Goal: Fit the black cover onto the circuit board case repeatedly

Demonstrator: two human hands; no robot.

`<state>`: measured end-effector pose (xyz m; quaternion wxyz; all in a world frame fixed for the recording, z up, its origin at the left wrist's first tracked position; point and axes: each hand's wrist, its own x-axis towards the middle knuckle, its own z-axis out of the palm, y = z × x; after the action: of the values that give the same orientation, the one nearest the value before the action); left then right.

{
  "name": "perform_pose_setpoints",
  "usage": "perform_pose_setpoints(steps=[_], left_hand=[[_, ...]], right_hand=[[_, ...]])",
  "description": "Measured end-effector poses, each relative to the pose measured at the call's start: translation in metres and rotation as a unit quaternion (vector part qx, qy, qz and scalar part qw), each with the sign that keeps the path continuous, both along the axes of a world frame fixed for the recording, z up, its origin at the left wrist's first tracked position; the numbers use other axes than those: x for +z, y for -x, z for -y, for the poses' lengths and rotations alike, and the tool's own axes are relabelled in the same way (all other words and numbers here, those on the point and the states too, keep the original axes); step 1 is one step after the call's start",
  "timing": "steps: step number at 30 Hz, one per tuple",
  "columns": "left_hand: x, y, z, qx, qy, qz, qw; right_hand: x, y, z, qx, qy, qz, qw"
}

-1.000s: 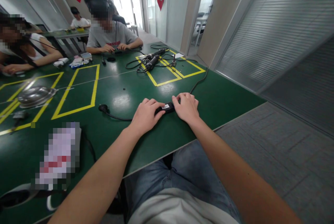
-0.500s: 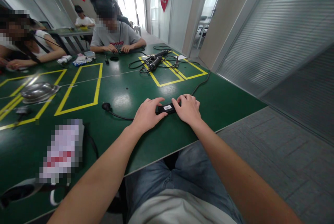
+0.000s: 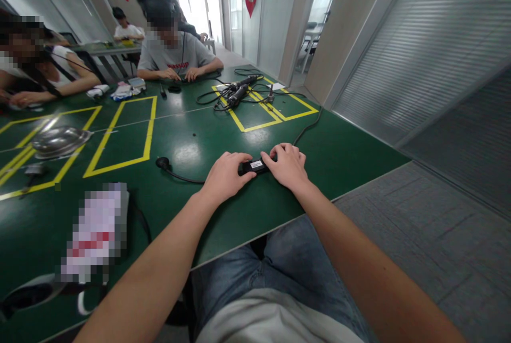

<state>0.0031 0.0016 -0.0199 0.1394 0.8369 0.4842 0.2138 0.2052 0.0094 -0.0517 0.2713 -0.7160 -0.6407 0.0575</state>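
Holding a black corded box (image 3: 256, 165) flat on a green table (image 3: 359, 146), between left hand (image 3: 223, 175) and right hand (image 3: 288, 168).
Spanned edge to edge by left thumb and fingers, parted just to its width; gripped at the other end by curled right fingers, partly hidden; probably held by both ends for steadiness, with white label visible. Joined by cord to a plug (image 3: 163, 163) at left; facing, farther off, tangled corded tools (image 3: 238, 95) across yellow tape (image 3: 261, 127), perhaps parked for elbow room.

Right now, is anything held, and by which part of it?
Yes: the black box with the white label. The left hand has its left end, the right hand its right end.
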Motion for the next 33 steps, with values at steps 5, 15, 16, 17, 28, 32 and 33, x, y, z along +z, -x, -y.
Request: perform_pose_setpoints(steps=[5, 15, 16, 17, 28, 32, 33], left_hand=[[0.000, -0.001, 0.001, -0.007, -0.007, 0.001, 1.000], [-0.007, -0.001, -0.004, 0.006, -0.010, 0.059, 0.998], [-0.007, -0.001, -0.005, 0.024, -0.013, 0.069, 0.997], [-0.007, 0.000, -0.007, 0.046, -0.018, 0.075, 0.996], [-0.003, 0.010, -0.007, 0.153, -0.055, -0.042, 0.986], [0.003, 0.005, -0.001, 0.127, -0.089, -0.104, 0.982], [0.004, 0.004, 0.000, 0.114, -0.084, -0.126, 0.982]], right_hand=[[-0.001, 0.001, 0.000, -0.004, -0.009, 0.004, 1.000], [0.004, 0.000, 0.005, 0.017, 0.000, 0.018, 1.000], [0.004, 0.000, 0.005, 0.016, -0.001, 0.014, 1.000], [0.004, 0.000, 0.006, 0.013, -0.002, 0.011, 1.000], [-0.003, 0.000, 0.003, -0.008, -0.032, 0.014, 0.999], [-0.004, 0.000, 0.003, -0.019, -0.043, 0.021, 0.999], [-0.004, 0.001, 0.003, -0.021, -0.041, 0.025, 0.999]])
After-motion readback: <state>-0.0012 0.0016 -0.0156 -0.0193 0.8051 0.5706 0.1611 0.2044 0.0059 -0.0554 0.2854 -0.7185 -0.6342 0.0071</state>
